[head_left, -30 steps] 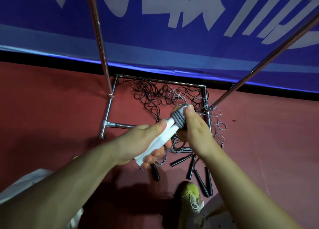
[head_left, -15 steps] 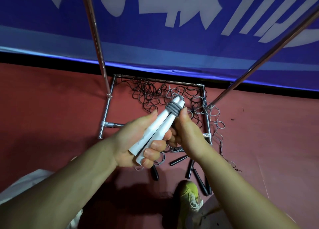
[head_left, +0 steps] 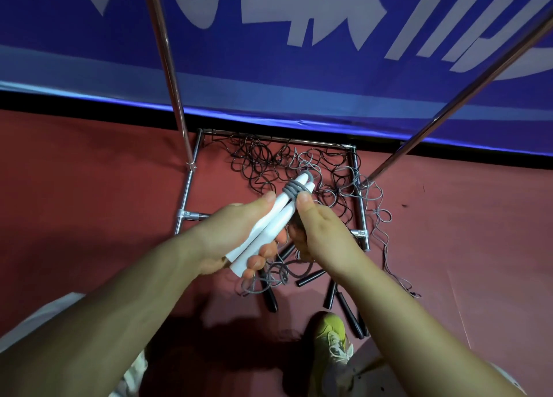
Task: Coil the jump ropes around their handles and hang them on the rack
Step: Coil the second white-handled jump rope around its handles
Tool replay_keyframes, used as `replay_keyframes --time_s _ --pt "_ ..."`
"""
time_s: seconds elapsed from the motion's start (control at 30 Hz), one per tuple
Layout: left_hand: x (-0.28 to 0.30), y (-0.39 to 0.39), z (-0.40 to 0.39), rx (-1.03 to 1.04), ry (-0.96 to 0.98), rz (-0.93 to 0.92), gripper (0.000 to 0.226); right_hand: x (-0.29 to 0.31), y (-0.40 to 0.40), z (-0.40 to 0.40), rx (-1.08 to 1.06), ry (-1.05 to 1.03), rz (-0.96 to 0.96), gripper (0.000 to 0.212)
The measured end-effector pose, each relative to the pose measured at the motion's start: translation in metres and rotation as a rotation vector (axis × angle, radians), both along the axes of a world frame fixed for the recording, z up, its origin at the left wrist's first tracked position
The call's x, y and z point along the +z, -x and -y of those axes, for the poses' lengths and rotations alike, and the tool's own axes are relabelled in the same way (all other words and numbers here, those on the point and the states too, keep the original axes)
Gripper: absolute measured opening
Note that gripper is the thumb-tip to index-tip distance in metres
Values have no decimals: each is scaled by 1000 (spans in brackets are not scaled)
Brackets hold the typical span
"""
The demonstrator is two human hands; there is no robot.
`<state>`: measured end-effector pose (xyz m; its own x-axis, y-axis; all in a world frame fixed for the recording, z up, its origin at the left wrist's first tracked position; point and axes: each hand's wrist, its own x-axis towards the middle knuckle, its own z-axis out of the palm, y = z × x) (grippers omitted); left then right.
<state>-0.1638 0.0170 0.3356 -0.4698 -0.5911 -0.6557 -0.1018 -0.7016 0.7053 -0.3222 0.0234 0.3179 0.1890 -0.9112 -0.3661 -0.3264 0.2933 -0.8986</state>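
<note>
My left hand (head_left: 236, 241) grips two white jump-rope handles (head_left: 269, 226) held side by side, tips pointing up and away. A few turns of grey rope (head_left: 294, 188) wrap their upper ends. My right hand (head_left: 317, 232) is beside the handles with its thumb near the coil; its fingers curl under, holding the grey rope that trails down. The loose grey rope (head_left: 378, 217) lies on the floor over the rack's base (head_left: 360, 205). Black ropes (head_left: 257, 160) lie tangled inside the base, with their black handles (head_left: 309, 278) nearer me.
Two chrome uprights of the rack (head_left: 172, 76) rise left and right (head_left: 443, 109). A blue banner (head_left: 299, 67) covers the wall behind. The floor is red mat. My yellow shoe (head_left: 332, 337) stands beside the black handles.
The handles have swung a little more upright and my right hand has moved down from the coil to beside the handles, its thumb now below the wraps.
</note>
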Motion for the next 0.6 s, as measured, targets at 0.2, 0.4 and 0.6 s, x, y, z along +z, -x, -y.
replay_keyframes --time_s 0.2,0.4,0.6 --pt "-13 5 2 -45 288 400 57 -6 4 2 -92 -70 -146 53" --pt "-7 2 -1 -233 643 718 49 -5 0 12 -184 -305 69 52" --pt "-10 7 -8 -264 822 844 37 1 1 1 -109 -209 11 53"
